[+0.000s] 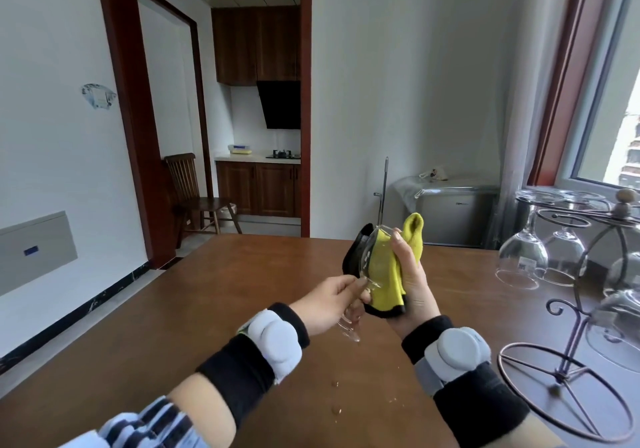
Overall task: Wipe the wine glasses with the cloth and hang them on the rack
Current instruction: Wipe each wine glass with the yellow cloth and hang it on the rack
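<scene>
My left hand grips the stem of a clear wine glass, whose foot points down toward me and whose bowl tilts up and away. My right hand holds a yellow cloth with a black underside, which is wrapped around and stuffed into the bowl. Both hands are held above the brown wooden table. At the right stands a dark wire rack with several wine glasses hanging upside down from its arms.
Water drops lie on the table below the glass. The rack's round base sits near the table's right front. Behind the table are a covered grey appliance, a window at the right and a doorway to a kitchen with a chair.
</scene>
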Demonstrator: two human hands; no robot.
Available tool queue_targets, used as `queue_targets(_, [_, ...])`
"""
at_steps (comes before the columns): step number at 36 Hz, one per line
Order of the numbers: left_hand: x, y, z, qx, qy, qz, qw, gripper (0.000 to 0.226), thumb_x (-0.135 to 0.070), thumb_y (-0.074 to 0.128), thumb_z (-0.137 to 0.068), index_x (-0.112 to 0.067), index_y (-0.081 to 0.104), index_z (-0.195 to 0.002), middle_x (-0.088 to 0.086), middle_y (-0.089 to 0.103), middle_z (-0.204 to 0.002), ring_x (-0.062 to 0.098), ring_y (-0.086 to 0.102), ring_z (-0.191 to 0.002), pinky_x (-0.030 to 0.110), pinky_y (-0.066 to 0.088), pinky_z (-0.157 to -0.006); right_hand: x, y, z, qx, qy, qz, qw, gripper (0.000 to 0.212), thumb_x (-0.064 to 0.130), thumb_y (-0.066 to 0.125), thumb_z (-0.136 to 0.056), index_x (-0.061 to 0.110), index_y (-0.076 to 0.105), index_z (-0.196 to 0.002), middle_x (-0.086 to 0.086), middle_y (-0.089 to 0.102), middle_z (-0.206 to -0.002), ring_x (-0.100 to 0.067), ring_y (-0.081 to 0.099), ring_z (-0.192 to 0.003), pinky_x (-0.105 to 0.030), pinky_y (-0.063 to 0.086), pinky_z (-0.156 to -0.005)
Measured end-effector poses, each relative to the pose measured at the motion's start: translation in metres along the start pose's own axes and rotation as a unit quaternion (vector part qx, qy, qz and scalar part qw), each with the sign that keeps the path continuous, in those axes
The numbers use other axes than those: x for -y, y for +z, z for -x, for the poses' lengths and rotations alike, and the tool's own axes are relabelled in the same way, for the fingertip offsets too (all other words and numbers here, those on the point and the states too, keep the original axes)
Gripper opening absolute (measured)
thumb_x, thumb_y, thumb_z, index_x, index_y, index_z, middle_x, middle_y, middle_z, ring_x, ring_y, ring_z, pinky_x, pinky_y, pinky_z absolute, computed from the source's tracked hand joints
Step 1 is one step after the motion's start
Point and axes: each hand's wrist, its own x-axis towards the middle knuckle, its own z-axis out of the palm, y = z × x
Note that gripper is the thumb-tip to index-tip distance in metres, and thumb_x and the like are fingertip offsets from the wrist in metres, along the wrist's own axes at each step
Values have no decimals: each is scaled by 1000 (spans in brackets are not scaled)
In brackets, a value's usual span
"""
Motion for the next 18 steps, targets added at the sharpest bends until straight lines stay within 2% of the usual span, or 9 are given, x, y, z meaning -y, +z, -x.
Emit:
queue_targets(2, [5,-2,-2,-5,16,-13,1000,30,-29,42,-101,-8,54,-84,-4,47,-52,12,52,-44,29,55,-49,0,2,0,-18,-5,11,1000,56,42,79,-71,19,54,-115,-10,60,-79,-26,55,-53,-31,47,-46])
queue_targets(5, [10,-3,-5,-50,47,-55,996,30,-26,46,-101,-10,55,-77,-1,50,-54,14,50,-45,27,49,-48,-3,5,-2,-71,-48,39,996,66,35,86,-69,17,53,-123,-13,62,-93,-28,60,-65,-35,50,-51])
queue_targets(8, [11,-1,-6,-97,71,-161,980,33,-29,48,-100,-16,55,-70,3,54,-55,17,51,-44,30,51,-48,-8,5,-7,-125,-94,62,986,78,30,89,-66,23,46,-131,-13,63,-105,-30,63,-81,-44,55,-69])
queue_targets(11, [9,3,-3,-162,83,-308,934,31,-31,43,-99,-22,53,-72,2,61,-59,20,58,-46,37,55,-53,-13,8,-10,-162,-105,74,978,97,39,92,-49,33,40,-131,-12,62,-116,-34,67,-97,-59,55,-85])
queue_targets(14, [9,6,-3,-208,99,-437,869,26,-35,37,-99,-24,47,-78,3,67,-74,28,64,-64,39,53,-61,-12,10,-11,-192,-96,67,974,100,43,92,-43,39,39,-128,-9,60,-117,-32,67,-102,-59,55,-86])
queue_targets(15, [8,7,-2,-207,101,-442,867,26,-36,37,-99,-24,48,-79,2,68,-74,28,65,-65,38,53,-61,-12,9,-11,-195,-94,72,974,97,42,93,-46,38,40,-128,-8,61,-116,-31,67,-101,-57,56,-86])
queue_targets(16, [7,7,-3,-191,98,-421,881,27,-37,39,-99,-23,50,-79,1,67,-71,25,65,-62,36,54,-60,-10,8,-11,-196,-93,77,973,92,39,92,-52,35,42,-128,-8,62,-116,-29,68,-98,-53,57,-86])
queue_targets(18, [4,5,-5,-118,67,-289,948,28,-37,46,-99,-19,55,-80,-2,64,-60,21,63,-52,32,57,-54,-5,5,-8,-172,-89,79,978,78,32,90,-63,27,49,-128,-9,65,-109,-26,67,-87,-44,59,-76])
